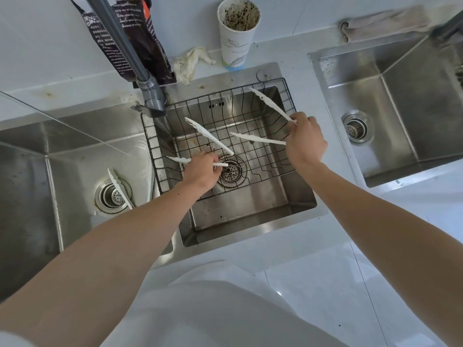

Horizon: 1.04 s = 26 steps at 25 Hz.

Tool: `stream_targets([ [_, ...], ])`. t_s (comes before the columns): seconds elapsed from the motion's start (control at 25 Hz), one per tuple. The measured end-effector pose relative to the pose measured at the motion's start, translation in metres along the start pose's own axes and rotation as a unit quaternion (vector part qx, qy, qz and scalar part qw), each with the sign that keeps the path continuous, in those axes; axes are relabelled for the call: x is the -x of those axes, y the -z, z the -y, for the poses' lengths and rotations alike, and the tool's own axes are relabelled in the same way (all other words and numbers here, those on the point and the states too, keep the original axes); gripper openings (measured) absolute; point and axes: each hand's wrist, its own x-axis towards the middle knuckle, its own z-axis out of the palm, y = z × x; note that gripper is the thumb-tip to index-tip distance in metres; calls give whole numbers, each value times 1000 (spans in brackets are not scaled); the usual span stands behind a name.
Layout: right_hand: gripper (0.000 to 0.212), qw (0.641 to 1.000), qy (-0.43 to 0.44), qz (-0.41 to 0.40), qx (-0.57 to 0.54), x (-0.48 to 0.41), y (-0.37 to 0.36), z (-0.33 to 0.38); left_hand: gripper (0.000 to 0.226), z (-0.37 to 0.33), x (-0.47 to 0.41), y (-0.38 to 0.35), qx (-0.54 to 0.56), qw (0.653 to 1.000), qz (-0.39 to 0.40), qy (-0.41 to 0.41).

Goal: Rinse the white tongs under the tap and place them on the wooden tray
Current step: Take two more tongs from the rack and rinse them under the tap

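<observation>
Left hand (pixel 200 171): low in the middle sink (pixel 250 221), fingers curled round white tongs (pixel 208 135) near the hinge, arms splayed toward the tap (pixel 150 96) for rinsing.
Right hand (pixel 305 141): centre right, pinches second tongs (pixel 270 103) over the wire basket (pixel 273 169), likely so drips fall in.
Third tongs (pixel 117 184): left sink (pixel 75 159), on the drain.
Wooden tray: not in view.

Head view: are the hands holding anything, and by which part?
The right hand pinches the right tongs at their joined end. The left hand grips the left tongs by one arm.
</observation>
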Motion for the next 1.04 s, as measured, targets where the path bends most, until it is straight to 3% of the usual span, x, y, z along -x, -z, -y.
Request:
stream_targets([
  [0.16, 22, 993, -39, 23, -110, 19, -3, 16, 36, -6, 0, 4, 129, 991, 6, 42],
  [0.24, 17, 984, -46, 32, -168, 29, -10, 25, 41, -14, 4, 12, 240, 968, 1, 73],
  [0.32, 17, 975, -55, 49, -208, 39, -14, 35, 44, -20, 10, 23, 374, 921, -9, 105],
  [0.48, 21, 957, -33, 66, -282, 66, -18, 56, 33, -19, 29, 48, 595, 787, -56, 155],
  [0.56, 23, 945, -11, 68, -319, 84, -17, 67, 29, -13, 38, 61, 630, 754, -73, 169],
  [0.68, 22, 938, 22, 77, -339, 113, -19, 84, 24, 2, 54, 76, 651, 734, -94, 170],
  [0.92, 21, 925, 87, 97, -357, 157, -38, 112, 10, 46, 86, 95, 670, 714, -126, 159],
  [1.04, 21, 925, 106, 117, -345, 178, -50, 135, 15, 74, 100, 104, 678, 703, -139, 162],
])
